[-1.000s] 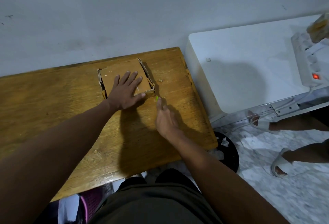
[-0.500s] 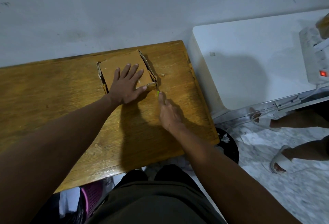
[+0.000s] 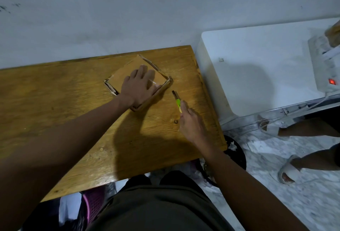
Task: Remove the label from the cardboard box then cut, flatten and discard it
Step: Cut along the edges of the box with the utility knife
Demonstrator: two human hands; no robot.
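A small brown cardboard box (image 3: 125,76) lies on the wooden table (image 3: 55,102), turned like a diamond, with its side flaps standing up around the edges. My left hand (image 3: 139,87) lies flat on top of it, fingers spread, pressing it down. My right hand (image 3: 191,124) holds a green-handled utility knife (image 3: 177,103) just right of the box. The blade points toward the box's right corner and is a short way off it. No label shows on the visible cardboard.
A white appliance (image 3: 257,69) stands right of the table, with a power strip (image 3: 325,72) on it whose switch glows red. Another person's sandalled feet (image 3: 287,172) are on the marble floor at right. A dark round bin (image 3: 237,151) sits below the table's right corner.
The box has been turned under my left hand from square-on to a diamond angle. My right hand with the knife has pulled back from the box's corner, toward me and to the right.
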